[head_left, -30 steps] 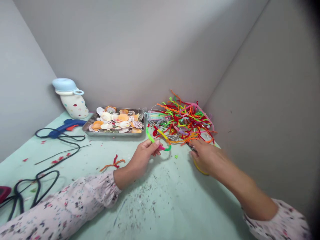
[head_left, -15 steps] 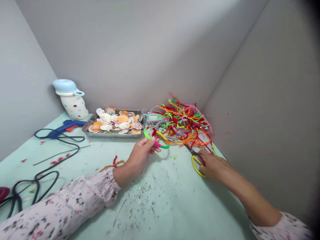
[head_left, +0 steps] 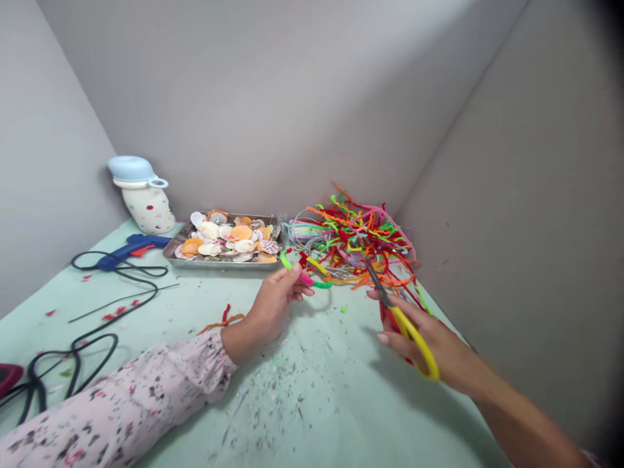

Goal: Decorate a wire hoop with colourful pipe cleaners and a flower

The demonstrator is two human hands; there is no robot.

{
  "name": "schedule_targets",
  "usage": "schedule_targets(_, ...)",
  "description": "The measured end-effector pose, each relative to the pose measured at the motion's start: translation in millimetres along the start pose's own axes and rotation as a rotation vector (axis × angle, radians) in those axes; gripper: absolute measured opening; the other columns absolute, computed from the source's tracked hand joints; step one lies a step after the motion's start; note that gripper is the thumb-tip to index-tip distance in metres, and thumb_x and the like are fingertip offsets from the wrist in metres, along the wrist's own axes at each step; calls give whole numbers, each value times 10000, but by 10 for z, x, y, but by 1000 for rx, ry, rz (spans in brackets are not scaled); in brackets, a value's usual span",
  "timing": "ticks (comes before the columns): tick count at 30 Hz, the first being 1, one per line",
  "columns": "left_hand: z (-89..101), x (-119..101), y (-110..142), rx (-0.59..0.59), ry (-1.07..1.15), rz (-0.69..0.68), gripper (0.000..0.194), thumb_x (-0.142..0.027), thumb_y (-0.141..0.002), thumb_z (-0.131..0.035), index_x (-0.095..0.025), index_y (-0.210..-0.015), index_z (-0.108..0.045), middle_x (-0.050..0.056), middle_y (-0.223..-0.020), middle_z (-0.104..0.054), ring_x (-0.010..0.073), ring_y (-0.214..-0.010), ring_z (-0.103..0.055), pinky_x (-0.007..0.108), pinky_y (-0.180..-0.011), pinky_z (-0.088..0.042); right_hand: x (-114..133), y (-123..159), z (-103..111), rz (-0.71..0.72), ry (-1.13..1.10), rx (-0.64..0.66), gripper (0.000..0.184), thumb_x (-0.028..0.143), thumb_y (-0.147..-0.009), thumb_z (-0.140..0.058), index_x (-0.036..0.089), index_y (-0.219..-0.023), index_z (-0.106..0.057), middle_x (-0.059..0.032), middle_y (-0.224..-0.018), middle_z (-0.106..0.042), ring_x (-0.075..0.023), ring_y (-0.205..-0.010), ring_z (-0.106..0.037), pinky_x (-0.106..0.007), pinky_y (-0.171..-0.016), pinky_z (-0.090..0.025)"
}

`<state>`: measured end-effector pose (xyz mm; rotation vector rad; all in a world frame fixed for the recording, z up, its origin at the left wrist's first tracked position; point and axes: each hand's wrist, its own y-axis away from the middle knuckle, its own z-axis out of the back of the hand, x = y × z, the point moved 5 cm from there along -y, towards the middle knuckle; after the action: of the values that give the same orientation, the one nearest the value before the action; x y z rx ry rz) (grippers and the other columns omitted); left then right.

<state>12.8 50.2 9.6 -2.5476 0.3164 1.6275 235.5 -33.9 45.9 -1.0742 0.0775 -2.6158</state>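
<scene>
My left hand (head_left: 273,305) pinches a bent strip of pipe cleaners (head_left: 312,273), green, yellow and pink, just above the pale green table (head_left: 302,390). My right hand (head_left: 429,348) holds yellow-and-red handled scissors (head_left: 400,315) lifted off the table, blades pointing up and back toward a tangled pile of coloured pipe cleaners (head_left: 361,240) in the corner. The two hands are about a hand's width apart.
A metal tray of seashells (head_left: 227,242) sits behind my left hand. A white dotted jug with blue lid (head_left: 143,195), a blue glue gun (head_left: 127,250) with black cord (head_left: 88,325), orange and red scraps (head_left: 221,318) lie left. Grey walls close the corner.
My right hand left the pile, took hold of the scissors on the table and lifted them toward me. My left hand kept its strip almost still.
</scene>
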Motion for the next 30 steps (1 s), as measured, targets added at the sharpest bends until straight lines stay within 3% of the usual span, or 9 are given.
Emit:
schedule_targets(4,6,7,-7,43,31,-34,332,-446,-826,-551,-134,-777,-651,50,-752,-663,133,-651,-607,244,-589,-410,80,-124,-169,62,176,-19,445,324,-832,-559,197,-1246,-453,-37,-830,-567,-153,-675,-547,-275,-604,-468)
schedule_targets(10,-4,5,-2,39,28,-17,335,-436,-830,-541,-131,-743,-649,64,-748,-680,142,-632,-609,251,-576,-417,146,-280,-288,166,517,-70,424,442,-829,-552,212,-1183,-516,-95,-1003,-577,-228,-838,-587,-330,-677,-460)
schedule_targets(20,-36,-2,38,55,17,-7,304,-414,-819,-561,-131,-785,-666,60,-751,-680,147,-621,-611,257,-567,-421,220,-439,-428,230,731,-131,502,538,-820,-529,234,-1219,-530,-83,-938,-594,-209,-766,-592,-273,-532,-360)
schedule_targets(30,-56,0,54,57,56,18,282,-381,-829,-552,-134,-734,-648,55,-707,-665,160,-673,-618,265,-599,-457,306,-448,-444,238,781,-130,444,534,-849,-487,233,-1169,-549,-69,-894,-568,-199,-764,-571,-278,-522,-299)
